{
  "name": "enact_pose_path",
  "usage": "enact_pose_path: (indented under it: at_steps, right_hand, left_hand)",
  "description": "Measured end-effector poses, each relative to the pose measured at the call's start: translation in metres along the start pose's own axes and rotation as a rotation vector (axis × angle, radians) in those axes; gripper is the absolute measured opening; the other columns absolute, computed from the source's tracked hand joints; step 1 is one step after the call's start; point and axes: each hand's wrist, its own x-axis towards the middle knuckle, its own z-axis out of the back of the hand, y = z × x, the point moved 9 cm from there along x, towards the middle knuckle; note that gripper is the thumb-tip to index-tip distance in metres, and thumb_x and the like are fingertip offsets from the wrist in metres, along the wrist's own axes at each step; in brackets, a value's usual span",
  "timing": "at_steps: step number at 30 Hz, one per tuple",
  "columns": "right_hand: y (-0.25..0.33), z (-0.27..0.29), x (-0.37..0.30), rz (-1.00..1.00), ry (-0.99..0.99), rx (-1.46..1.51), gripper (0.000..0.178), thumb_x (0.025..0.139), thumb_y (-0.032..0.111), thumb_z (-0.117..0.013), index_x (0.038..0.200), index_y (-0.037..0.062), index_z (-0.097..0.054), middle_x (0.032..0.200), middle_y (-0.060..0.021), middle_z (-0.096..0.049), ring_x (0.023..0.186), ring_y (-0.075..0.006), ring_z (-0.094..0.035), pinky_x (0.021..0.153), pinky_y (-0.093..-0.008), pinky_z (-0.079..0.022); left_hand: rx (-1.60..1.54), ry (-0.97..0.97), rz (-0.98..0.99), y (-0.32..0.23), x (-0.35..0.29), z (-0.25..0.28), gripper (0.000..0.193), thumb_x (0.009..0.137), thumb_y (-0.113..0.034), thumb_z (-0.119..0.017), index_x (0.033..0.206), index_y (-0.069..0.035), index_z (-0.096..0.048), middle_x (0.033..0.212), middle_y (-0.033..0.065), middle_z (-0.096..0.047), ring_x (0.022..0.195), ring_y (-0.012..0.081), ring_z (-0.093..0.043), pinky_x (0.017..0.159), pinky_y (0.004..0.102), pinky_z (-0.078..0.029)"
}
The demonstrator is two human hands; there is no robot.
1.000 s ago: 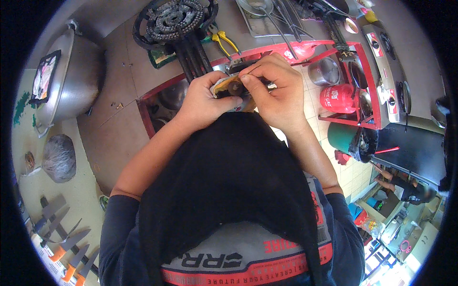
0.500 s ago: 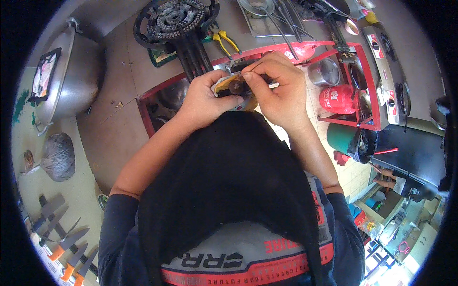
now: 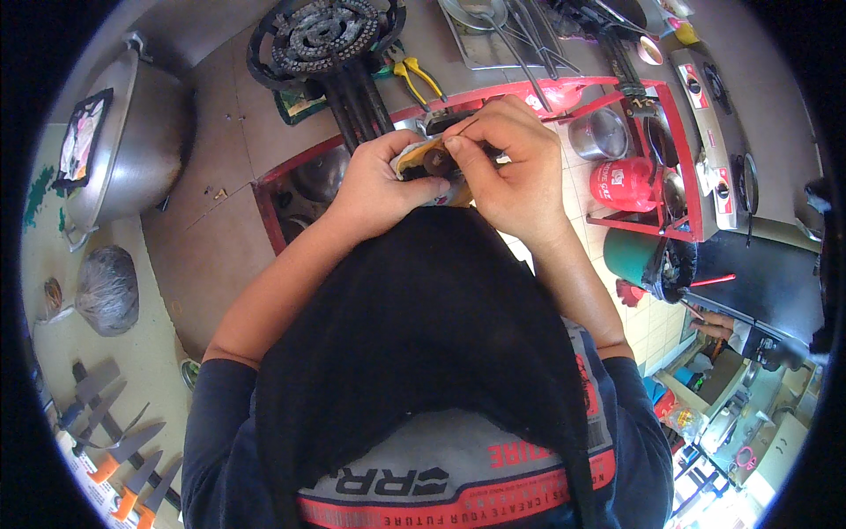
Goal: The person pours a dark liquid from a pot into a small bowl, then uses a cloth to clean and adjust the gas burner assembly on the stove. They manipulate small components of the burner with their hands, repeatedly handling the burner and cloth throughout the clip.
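Faces a grey-brown worktop (image 3: 198, 264) with a red frame (image 3: 267, 214) along the near side and pots stored below. Wears a black cloth (image 3: 414, 317) across the chest, over a dark shirt with grey and red panels. Has a big metal pot (image 3: 145, 141) standing off to the left, and a black ring burner (image 3: 326, 37) straight ahead on the worktop. Has a red cylinder (image 3: 623, 182) low on the right, with a green bucket (image 3: 627, 253) near it. Curls the left hand (image 3: 374, 181) closed around a yellow-and-white wrapper (image 3: 410, 159), thumb laid across the near side, most fingers hidden behind. Keeps the right hand (image 3: 520, 172) mostly closed beside it, thumb and forefinger pressed together, other fingers bent. Holds the wrapper in front of the chest, just past the upper edge of the black cloth. Has yellow-handled pliers (image 3: 414, 78) lying on the worktop, right of the burner. Shows a dark brown round piece (image 3: 436, 161) at the wrapper's opening; cannot tell how far inside it extends. Pinches a thin dark strand (image 3: 467, 130) between right thumb and forefinger, just beside the brown piece; cannot tell whether joined to it.
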Motion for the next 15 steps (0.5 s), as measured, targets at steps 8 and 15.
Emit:
enact_pose_path:
  at_steps: [8,15]
  right_hand:
    - [0.0083,0.0015,0.0027,0.089,0.000,-0.087,0.006,0.080,0.000,-0.077,0.084,0.0029,-0.074,0.083,-0.0116,-0.070,0.081,-0.0333,-0.065,0.073,-0.0436,-0.052]
    - [0.0087,-0.0022,0.0031,0.113,0.010,-0.087,0.007,0.079,0.000,-0.077,0.084,0.0035,-0.074,0.081,-0.0109,-0.069,0.081,-0.0326,-0.064,0.072,-0.0439,-0.051]
  left_hand:
    - [0.009,-0.004,0.000,-0.0015,0.0010,0.0007,0.032,0.081,-0.008,-0.090,0.107,-0.003,-0.073,0.097,0.0012,-0.076,0.090,0.0084,-0.068,0.083,0.0289,-0.057]
    - [0.005,-0.016,0.017,0.0011,0.0024,0.0016,0.033,0.079,-0.012,-0.090,0.106,-0.002,-0.073,0.095,0.0029,-0.077,0.088,0.0094,-0.069,0.083,0.0302,-0.056]
